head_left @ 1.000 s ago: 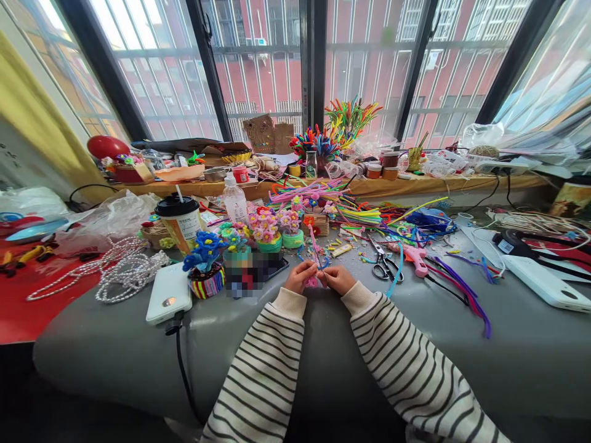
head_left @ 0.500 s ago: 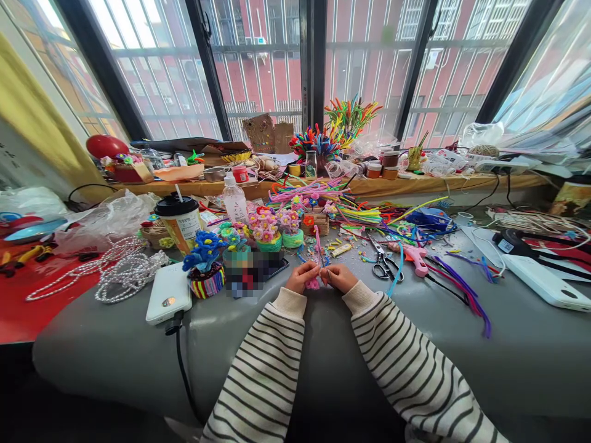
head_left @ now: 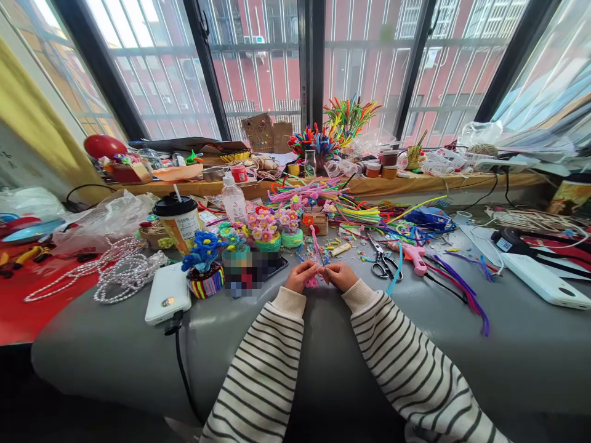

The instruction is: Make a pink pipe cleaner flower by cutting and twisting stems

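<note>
A pink fuzzy wire piece (head_left: 313, 282) shows between and below my fingertips, with a thin pink length rising past them. My left hand (head_left: 300, 276) pinches it from the left. Close beside, my right hand (head_left: 340, 276) has its fingers pressed together at the same piece; a thin dark strand sticks up between the two hands. Fine detail at the fingertips is too small to tell. Black-handled scissors (head_left: 386, 267) lie to the right of my right hand, near a pink glue gun (head_left: 418, 259). Small pots of fuzzy flowers (head_left: 263, 226) stand to the left.
On the grey table (head_left: 258, 320) are a white power bank (head_left: 168, 292), a lidded cup (head_left: 180, 223), a bottle (head_left: 234, 200), bead strings (head_left: 122, 271) and coloured fuzzy stems (head_left: 314, 192). Purple stems (head_left: 466, 289) and a second white device (head_left: 545, 280) lie right.
The camera view has shifted very slightly. The thin pink length between my hands leans a little more to the left at its top; both hands stay together at the pink piece.
</note>
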Tool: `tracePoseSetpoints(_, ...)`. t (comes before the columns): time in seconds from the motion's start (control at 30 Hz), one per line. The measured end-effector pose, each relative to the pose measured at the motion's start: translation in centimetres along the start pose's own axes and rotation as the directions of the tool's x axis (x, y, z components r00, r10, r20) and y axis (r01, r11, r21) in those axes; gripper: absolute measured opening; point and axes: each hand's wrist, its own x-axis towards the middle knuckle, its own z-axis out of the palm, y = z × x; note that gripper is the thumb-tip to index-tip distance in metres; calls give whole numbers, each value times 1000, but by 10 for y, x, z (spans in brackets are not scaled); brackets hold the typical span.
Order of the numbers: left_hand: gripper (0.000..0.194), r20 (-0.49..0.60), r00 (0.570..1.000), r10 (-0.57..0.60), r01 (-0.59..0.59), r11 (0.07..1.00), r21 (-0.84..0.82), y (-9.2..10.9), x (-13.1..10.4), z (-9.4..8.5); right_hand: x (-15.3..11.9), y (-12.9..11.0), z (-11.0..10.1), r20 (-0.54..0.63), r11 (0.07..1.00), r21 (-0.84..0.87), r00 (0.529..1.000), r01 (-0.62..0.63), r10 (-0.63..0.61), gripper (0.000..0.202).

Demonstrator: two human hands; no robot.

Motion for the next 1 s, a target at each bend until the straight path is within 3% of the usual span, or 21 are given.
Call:
tracePoseSetpoints(0.07, 21, -16, 1000, -4, 4, 1000, -10, -1, 0, 0, 0, 0, 1, 9, 1000, 8, 1000, 2, -2, 51)
tracePoseSetpoints(0.27, 21, 130, 991, -12, 14, 1000, -11, -1, 0, 1, 0, 0, -1, 100, 995, 99, 995, -20, 10, 55)
tracePoseSetpoints(0.47, 19, 47, 999, 9, -8, 1000, -6, 0, 0, -1, 0, -1, -2, 22, 998, 55, 1000, -13, 11, 51)
tracePoseSetpoints(0.63, 22, 187, 982, 14, -18, 1000, 20, 3, -1, 1, 0, 2, -3, 127, 989, 145, 992, -36, 18, 54)
tracePoseSetpoints(0.87, 23, 63, 998, 30, -35, 996, 84, 2, 0, -1, 0, -1, -6, 7, 999, 29, 999, -36, 36, 50)
tracePoseSetpoints(1.0, 25, 116, 993, 30, -44, 992, 121, -1, 1, -1, 1, 2, -5, 84, 997, 73, 996, -9, 3, 53)
